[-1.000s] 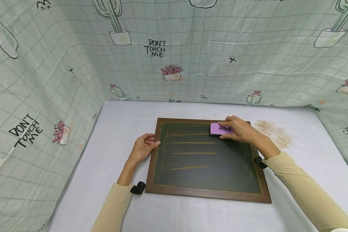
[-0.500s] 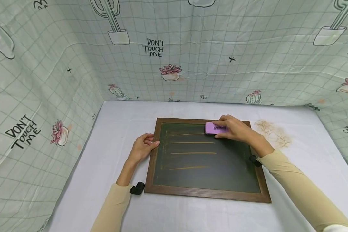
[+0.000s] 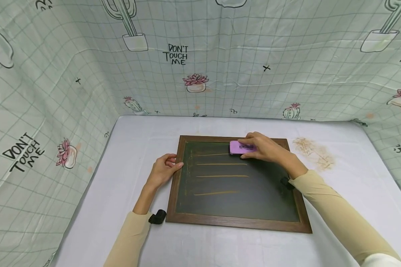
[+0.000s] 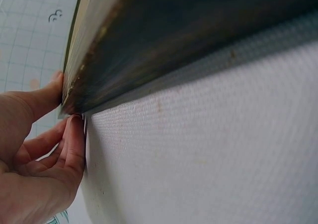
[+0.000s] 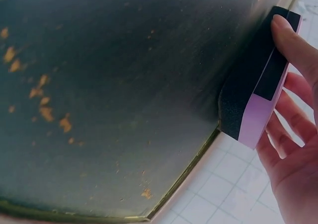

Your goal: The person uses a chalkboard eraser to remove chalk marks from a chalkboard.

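A dark chalkboard [image 3: 267,193] in a brown wooden frame lies on the white tabletop, with several yellow chalk lines [image 3: 220,176] across its left part. My right hand [image 3: 265,149] grips a purple eraser [image 3: 241,147] by its sides, near the board's top edge. Its black felt face [image 5: 243,80] lies against the board in the right wrist view. The eraser covers the right end of the top line. At the left, my left hand [image 3: 162,170] pinches the frame's side, the thumb above and curled fingers [image 4: 74,144] below.
Yellowish-brown dust marks [image 3: 314,152] stain the white tabletop [image 3: 133,148] right of the board. A patterned cloth [image 3: 234,85] hangs behind and at both sides. Orange chalk crumbs [image 5: 44,110] lie on the board's surface.
My right hand has slid the eraser left along the top chalk line, and less of that line shows. The left hand has stayed at the frame.
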`<state>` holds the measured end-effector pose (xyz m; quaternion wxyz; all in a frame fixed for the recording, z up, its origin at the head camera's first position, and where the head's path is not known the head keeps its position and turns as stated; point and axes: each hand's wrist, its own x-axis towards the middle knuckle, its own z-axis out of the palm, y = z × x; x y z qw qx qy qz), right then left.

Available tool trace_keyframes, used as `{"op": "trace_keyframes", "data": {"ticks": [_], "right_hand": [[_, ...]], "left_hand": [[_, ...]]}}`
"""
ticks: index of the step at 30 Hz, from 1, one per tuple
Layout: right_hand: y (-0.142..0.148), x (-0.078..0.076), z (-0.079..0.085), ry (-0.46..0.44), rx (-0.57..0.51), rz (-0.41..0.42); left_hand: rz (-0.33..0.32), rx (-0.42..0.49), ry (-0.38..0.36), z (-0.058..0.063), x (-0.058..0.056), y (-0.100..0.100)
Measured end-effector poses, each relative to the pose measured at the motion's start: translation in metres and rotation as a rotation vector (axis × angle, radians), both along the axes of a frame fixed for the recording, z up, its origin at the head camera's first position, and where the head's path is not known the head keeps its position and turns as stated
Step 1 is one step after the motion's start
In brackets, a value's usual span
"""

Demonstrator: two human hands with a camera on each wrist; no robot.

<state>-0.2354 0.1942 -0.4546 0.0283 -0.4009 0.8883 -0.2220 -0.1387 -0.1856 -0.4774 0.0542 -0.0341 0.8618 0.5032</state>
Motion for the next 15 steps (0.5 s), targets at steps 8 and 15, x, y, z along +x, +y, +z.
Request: {"op": "trace_keyframes", "data": {"ticks": [8, 15], "right_hand": [[-0.007, -0.002, 0.000, -0.037, -0.004, 0.012], [-0.015, -0.003, -0.002, -0.034, -0.009, 0.025]], "left_hand": [[0.000, 0.001, 0.000, 0.002, 0.000, 0.001], [0.001, 0.001, -0.016, 0.002, 0.001, 0.001]]}}
